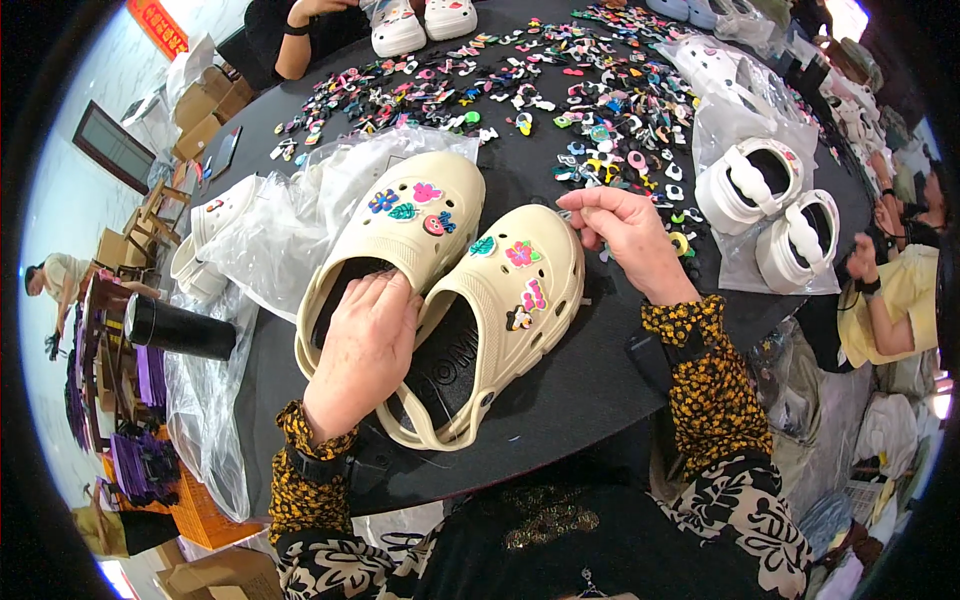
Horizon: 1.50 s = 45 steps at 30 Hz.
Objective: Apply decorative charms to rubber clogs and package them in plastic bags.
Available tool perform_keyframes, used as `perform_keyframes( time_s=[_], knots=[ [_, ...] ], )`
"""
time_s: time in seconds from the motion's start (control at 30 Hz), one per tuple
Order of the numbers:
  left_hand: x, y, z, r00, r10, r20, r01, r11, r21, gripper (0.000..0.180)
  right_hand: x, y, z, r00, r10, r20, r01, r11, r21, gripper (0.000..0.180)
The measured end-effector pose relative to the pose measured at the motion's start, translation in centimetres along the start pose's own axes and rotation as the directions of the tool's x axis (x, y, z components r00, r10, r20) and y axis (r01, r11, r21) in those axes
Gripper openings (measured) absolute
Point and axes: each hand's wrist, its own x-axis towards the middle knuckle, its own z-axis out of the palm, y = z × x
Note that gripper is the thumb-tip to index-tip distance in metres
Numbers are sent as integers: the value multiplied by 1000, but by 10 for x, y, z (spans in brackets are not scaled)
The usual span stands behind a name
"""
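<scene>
Two beige clogs lie side by side on the black table, toes pointing away from me. The left clog [440,185] carries several charms, among them flowers and a green leaf. On the right clog [548,285] sit a green leaf, a pink flower, a pink piece and a small dark charm. My left hand [368,335] is closed with curled fingers on the left clog's inner rim, between the two shoes. Just beyond the right clog's toe is my right hand [630,240], its thumb and forefinger pinched together; what they hold, if anything, is too small to tell.
Many loose, colourful shoe charms [600,110] spread over the far table. White sandals [795,240] rest on plastic at the right. Bagged white shoes [222,215] and a black bottle [185,325] are at the left. Another person's arm [293,50] and white clogs [397,30] appear across the table.
</scene>
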Motion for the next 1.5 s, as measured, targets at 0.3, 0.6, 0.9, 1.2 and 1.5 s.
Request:
perform_keyframes(
  time_s=[0.3,0.6,0.9,1.2,1.5],
  knots=[
    [-1,-1,1,1000,-12,-28,11,1000,-25,5,2,3,-1,1000,-12,20,13,1000,-15,25],
    [-3,-3,1,1000,-8,-18,8,1000,-1,12,0,-1,0,1000,6,10,-6,999,-38,25],
    [-3,-4,-1,999,-41,-34,43,997,62,19,2,2,-1,1000,-14,-11,13,998,-56,27],
    [-6,8,-19,981,-158,109,140,978,157,36,2,3,-2,1000,-2,-3,2,997,-74,25],
    [-7,8,-16,978,-153,139,131,979,155,29,3,1,2,1000,-15,-23,13,996,-90,27]
  ],
)
